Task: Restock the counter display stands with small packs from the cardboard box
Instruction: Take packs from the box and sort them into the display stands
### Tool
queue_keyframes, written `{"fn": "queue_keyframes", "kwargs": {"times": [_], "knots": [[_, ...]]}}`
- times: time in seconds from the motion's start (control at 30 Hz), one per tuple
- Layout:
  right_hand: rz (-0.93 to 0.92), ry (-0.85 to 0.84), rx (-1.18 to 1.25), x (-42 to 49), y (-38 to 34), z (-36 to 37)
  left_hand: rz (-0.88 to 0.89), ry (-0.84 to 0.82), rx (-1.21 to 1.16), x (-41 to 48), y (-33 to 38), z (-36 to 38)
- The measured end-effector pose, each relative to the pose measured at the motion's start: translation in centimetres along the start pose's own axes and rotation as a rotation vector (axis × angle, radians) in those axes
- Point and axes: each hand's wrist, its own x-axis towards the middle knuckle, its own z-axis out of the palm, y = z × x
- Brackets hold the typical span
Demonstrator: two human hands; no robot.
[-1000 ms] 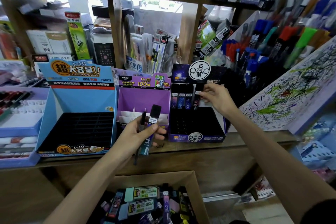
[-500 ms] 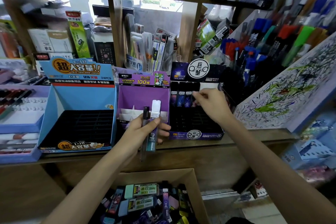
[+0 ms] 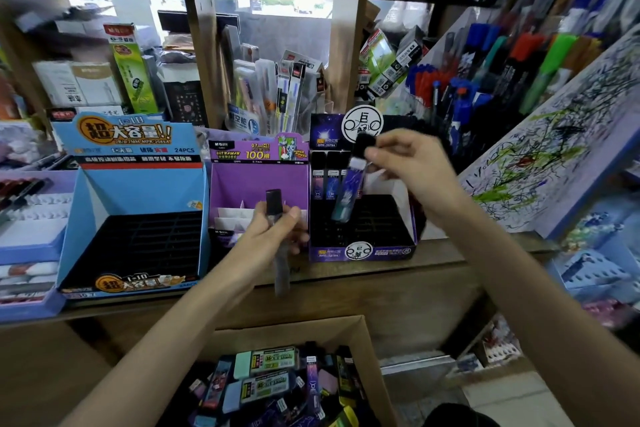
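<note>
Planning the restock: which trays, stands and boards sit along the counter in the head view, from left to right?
Lavender tray → blue display stand → purple display stand → dark starry display stand → scribbled test board.

right hand [image 3: 412, 170] with a slim pack [image 3: 348, 196] above the dark stand [image 3: 360, 252], left hand [image 3: 272, 237] around a grey pack [image 3: 282, 276]

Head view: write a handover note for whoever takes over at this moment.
Right hand pinches a slim purple-teal black-capped pack, tilted over the dark purple display stand.
Left hand grips a slim grey dark-capped pack.
Done: a few packs stand in its back row.
To do: seat both held packs; blue cardboard stand shows bare slots; brown cardboard box holds many more.
</note>
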Motion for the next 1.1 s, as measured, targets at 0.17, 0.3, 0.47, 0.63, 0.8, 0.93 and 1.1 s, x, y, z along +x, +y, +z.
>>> {"fn": "queue_keyframes", "kwargs": {"times": [0.17, 0.3, 0.47, 0.63, 0.8, 0.93, 1.1], "knots": [[-0.004, 0.136, -0.282, 3.3, 2.0, -3.7, -0.016, -0.011, -0.057, 0.4, -0.2, -0.8], [-0.016, 0.177, -0.503, 4.5, 4.7, -3.7, 0.053, -0.048, 0.001, 0.3, -0.4, -0.9], [-0.071, 0.08, -0.657, 5.1, 4.9, -2.7, 0.106, -0.032, 0.007, 0.2, -0.2, -0.7], [-0.015, 0.013, -0.641, 5.6, 4.7, -2.4, 0.104, -0.032, 0.012, 0.0, -0.2, -0.5], [0.13, 0.063, -0.509, 5.8, 5.5, -2.3, -0.018, 0.001, -0.203, 0.4, -0.7, -0.5], [0.218, 0.114, -0.425, 5.9, 6.7, -1.8, -0.023, -0.016, -0.302, 0.8, -1.1, -0.6], [0.25, 0.094, -0.561, 5.9, 6.1, -1.8, 0.086, -0.039, -0.08, 0.7, -1.7, -0.8]]}}
